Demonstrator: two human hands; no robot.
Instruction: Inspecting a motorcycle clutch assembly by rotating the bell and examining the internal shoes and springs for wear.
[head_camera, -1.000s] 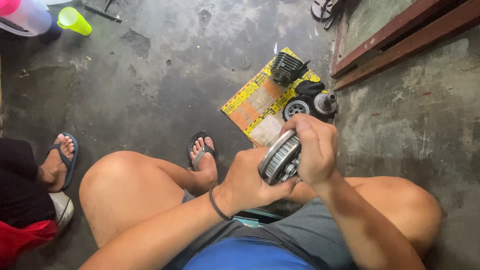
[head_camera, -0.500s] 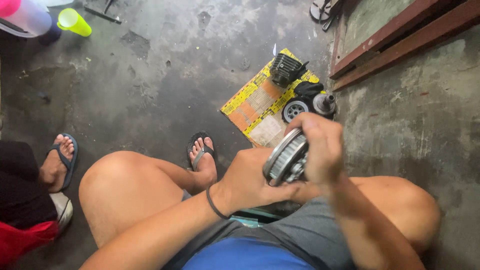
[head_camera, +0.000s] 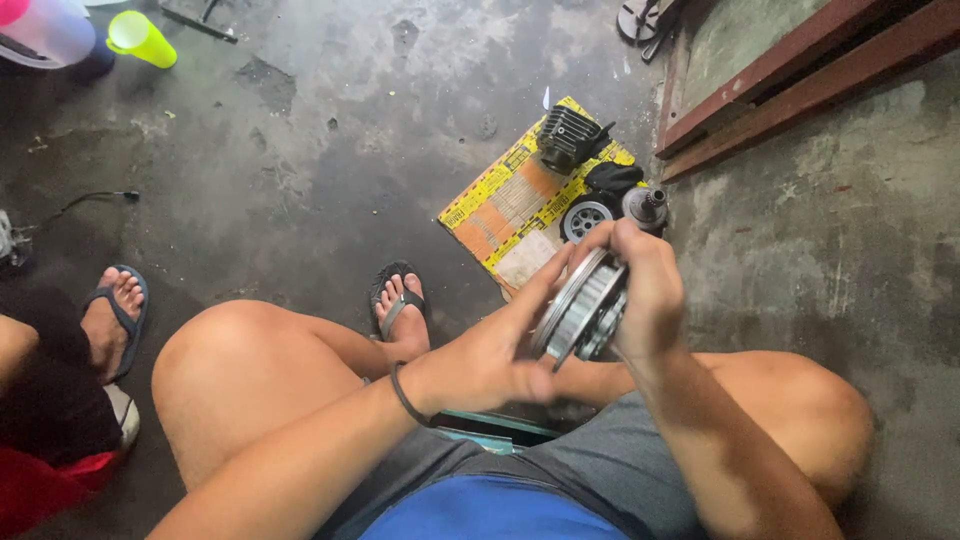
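stained concrete floor (head_camera: 300, 150), both hands' fingers grasping a round metal clutch part (head_camera: 583, 312), left hand (head_camera: 490, 355), right hand (head_camera: 650, 290), yellow cardboard (head_camera: 510, 205) with engine parts (head_camera: 568, 135) at 12 o'clock, green cup (head_camera: 140, 38) at 10 o'clock

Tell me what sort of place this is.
Probably an informal repair spot on a bare concrete floor: engine parts lie on flattened cardboard, and both hands hold a round metal clutch-like part.

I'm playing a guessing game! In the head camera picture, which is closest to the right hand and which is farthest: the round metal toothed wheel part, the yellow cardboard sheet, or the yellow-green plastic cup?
Measured from the right hand:
1. Round metal toothed wheel part: gripped between both hands, touching it.
2. Yellow cardboard sheet: on the floor just beyond the hands.
3. Yellow-green plastic cup: far off at the top left.
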